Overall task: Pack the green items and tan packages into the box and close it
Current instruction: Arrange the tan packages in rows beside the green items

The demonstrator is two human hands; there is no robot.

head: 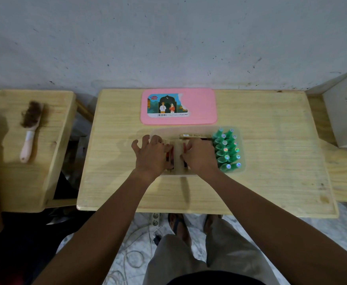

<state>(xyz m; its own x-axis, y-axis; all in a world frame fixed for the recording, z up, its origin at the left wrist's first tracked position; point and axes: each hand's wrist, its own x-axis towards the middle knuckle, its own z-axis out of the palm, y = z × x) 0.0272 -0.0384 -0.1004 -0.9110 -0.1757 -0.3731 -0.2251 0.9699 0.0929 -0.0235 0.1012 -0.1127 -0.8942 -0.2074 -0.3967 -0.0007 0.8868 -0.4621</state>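
A clear plastic box (241,159) sits mid-table. Several green items (227,150) with shiny round caps fill its right end in two rows. Tan packages (195,136) lie in the middle and left of the box. My left hand (151,154) rests on the tan packages at the left, fingers spread and curled over them. My right hand (199,155) presses on the tan packages beside the green items. Both hands hide most of the packages under them. The pink lid (199,105) with a picture label lies flat behind the box.
The wooden table (271,182) carries the box. A brush with a pink handle (30,128) lies on a second wooden surface at the left. A grey cardboard carton (345,112) stands at the far right. Cables and a power strip lie on the floor.
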